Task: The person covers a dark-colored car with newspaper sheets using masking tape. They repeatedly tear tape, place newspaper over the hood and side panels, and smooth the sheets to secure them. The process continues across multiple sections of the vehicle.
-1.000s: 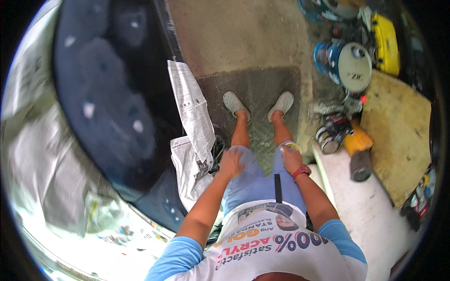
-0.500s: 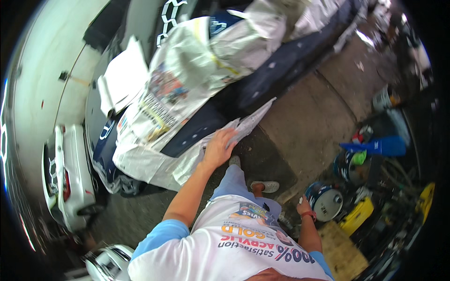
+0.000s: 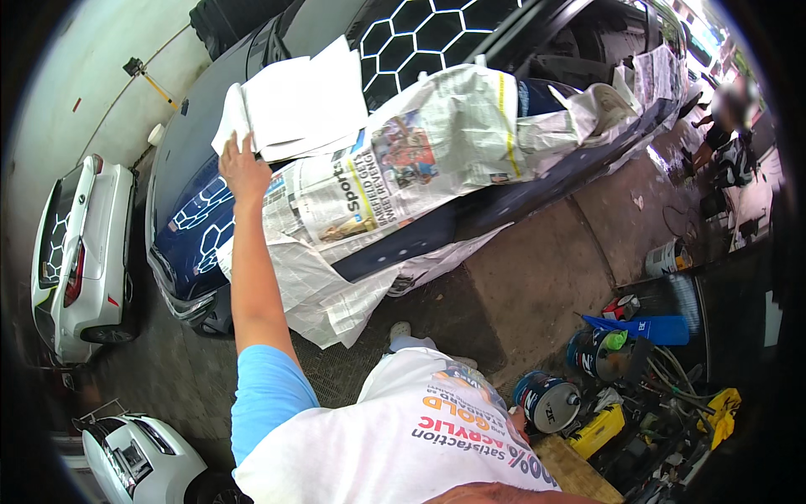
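My left hand (image 3: 244, 173) reaches out over the hood of a dark blue car (image 3: 191, 197). Its fingers are stretched and a little apart, at the curled edge of a stack of white paper sheets (image 3: 306, 105) lying there. Beside the stack, newspaper sheets (image 3: 453, 134) cover the car's side. A bare dark strip of panel (image 3: 395, 244) with several light grey spots shows between them and more paper (image 3: 336, 302) hanging below. My right hand (image 3: 518, 420) is low by a paint can (image 3: 546, 401), mostly hidden behind my shirt, so its fingers cannot be made out.
On the right stand another can (image 3: 598, 353), a blue plastic piece (image 3: 646, 328), hoses, a yellow container (image 3: 597, 430) and a wooden board (image 3: 579, 470). White cars (image 3: 88, 260) are parked at left. A person (image 3: 726, 126) is at the far right.
My left hand has left the hanging paper at the car's lower edge and moved up and left to the white sheets. My right hand has dropped mostly behind my shirt. The view has shifted.
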The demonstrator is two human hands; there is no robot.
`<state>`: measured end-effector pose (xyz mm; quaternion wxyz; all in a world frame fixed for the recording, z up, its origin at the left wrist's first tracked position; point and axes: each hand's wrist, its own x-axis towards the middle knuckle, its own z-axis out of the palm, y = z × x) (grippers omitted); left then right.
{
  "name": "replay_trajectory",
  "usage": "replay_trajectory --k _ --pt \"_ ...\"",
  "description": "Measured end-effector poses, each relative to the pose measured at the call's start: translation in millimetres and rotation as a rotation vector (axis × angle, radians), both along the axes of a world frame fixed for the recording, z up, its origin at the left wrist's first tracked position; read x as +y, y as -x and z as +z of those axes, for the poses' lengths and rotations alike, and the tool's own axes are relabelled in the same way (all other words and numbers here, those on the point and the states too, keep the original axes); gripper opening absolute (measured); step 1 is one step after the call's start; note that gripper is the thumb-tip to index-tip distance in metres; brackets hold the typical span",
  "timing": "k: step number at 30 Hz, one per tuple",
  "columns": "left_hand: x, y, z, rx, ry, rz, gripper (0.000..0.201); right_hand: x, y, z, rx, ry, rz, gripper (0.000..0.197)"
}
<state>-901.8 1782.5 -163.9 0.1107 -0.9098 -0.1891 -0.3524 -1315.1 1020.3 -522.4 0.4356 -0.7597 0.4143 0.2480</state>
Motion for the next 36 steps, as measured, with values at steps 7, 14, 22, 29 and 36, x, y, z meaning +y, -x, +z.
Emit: replay_trajectory --k 7,14,22,29,36 --pt "138.3 19.3 -46.3 0.04 1.089 0.325 0.099 81.1 -8.6 18.7 0.034 0.063 0.128 0.057" --pt "155.6 16.5 -43.1 -0.922 2.246 -0.604 0.058 99.3 -123.7 26.0 -0.253 0.037 0.148 0.057" --pt "224.7 -10.6 5.9 -1.33 1.909 -0.53 0.051 297.1 -361.6 268.7 -0.851 -0.207 0.575 0.061" --pt "148.0 -24.0 102.3 -0.999 1.37 -0.788 0.087 461.0 -375.5 469.4 -1.114 -0.417 0.879 0.049" --pt "14.9 -5.9 169.1 -0.821 1.266 -1.101 0.038 556.2 -399.2 549.8 -1.571 -0.217 1.003 0.045"
